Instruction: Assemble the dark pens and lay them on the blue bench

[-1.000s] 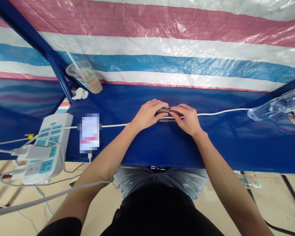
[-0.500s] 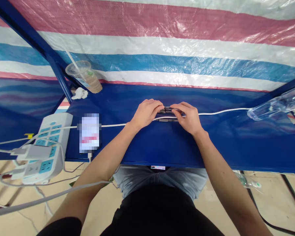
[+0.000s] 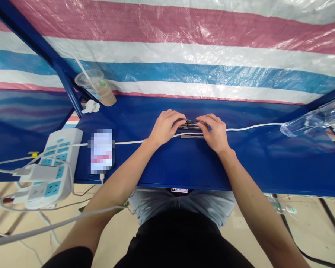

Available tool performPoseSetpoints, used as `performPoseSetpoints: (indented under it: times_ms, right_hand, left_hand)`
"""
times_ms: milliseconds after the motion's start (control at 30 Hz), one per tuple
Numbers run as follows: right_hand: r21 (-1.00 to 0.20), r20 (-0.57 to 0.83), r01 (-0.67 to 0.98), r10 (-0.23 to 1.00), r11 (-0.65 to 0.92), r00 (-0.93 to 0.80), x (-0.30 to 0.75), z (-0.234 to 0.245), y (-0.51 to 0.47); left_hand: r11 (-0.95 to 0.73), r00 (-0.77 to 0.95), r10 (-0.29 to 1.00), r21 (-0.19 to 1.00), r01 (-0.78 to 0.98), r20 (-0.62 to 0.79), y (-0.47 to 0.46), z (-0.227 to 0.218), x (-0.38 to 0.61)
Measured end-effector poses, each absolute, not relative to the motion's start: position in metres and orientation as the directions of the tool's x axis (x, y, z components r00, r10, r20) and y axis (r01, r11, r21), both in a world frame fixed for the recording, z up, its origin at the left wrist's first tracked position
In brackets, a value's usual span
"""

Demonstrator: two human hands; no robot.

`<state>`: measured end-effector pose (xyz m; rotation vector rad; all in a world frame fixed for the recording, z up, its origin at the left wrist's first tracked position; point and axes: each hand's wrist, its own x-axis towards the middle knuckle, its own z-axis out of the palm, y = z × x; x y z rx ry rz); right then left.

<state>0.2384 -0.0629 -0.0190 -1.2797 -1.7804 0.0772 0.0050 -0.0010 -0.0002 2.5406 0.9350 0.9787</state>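
In the head view, my left hand [image 3: 166,126] and my right hand [image 3: 216,133] face each other over the middle of the blue table [image 3: 184,163]. Between them lie dark pens [image 3: 190,125], side by side and pointing left to right. My left thumb and fingers close around their left end, and the right fingers pinch the other end. How many pens are in the grip is partly hidden. One more dark pen [image 3: 190,137] lies apart on the near side, just below a white cable [image 3: 251,127] that crosses the table and passes under my hands.
At left are a white power strip [image 3: 69,149] with plugs and tangled cables, and a phone [image 3: 101,150] with a blurred screen. A drink cup [image 3: 102,91] with a straw and a crumpled tissue [image 3: 91,107] sit behind. A clear plastic bottle [image 3: 304,121] lies at right.
My right hand has shifted very slightly, showing a bit more of the pens between the hands. My left hand keeps nearly the same place.
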Motion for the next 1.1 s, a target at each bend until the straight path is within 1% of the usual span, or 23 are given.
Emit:
performPoseSetpoints:
  times_ms: [100,333,567,700,800,900,1000,1100]
  right_hand:
    - [-0.546,0.624,0.676,0.779,0.494,-0.065,0.234,-0.020,-0.064]
    - [-0.500,0.636,0.673,0.759,0.545,-0.142,0.229,-0.023,-0.065]
    - [-0.453,0.614,0.711,0.767,0.538,-0.189,0.232,-0.027,-0.063]
    - [-0.471,0.624,0.705,0.765,0.530,-0.158,0.232,-0.025,-0.064]
    - [-0.509,0.621,0.684,0.773,0.523,-0.129,0.232,-0.023,-0.065]
    - [-0.529,0.620,0.669,0.776,0.522,-0.115,0.232,-0.021,-0.065]
    - [-0.519,0.624,0.676,0.772,0.524,-0.121,0.233,-0.023,-0.064]
    - [-0.473,0.627,0.716,0.767,0.513,-0.135,0.235,-0.026,-0.062]
  left_hand:
    - [-0.772,0.607,0.632,0.459,0.440,0.482,-0.003,-0.001,0.008]
    - [-0.781,0.679,0.613,0.437,0.446,0.404,-0.004,-0.006,0.010]
    - [-0.804,0.655,0.583,0.457,0.381,0.481,-0.008,-0.009,0.015]
    - [-0.809,0.615,0.583,0.453,0.375,0.531,-0.011,-0.003,0.014]
    - [-0.774,0.571,0.631,0.475,0.418,0.526,-0.011,0.002,0.012]
    - [-0.747,0.559,0.664,0.464,0.476,0.496,-0.008,0.002,0.011]
    - [-0.743,0.572,0.669,0.447,0.498,0.474,-0.003,-0.001,0.010]
    - [-0.761,0.575,0.648,0.453,0.464,0.499,0.000,-0.005,0.009]
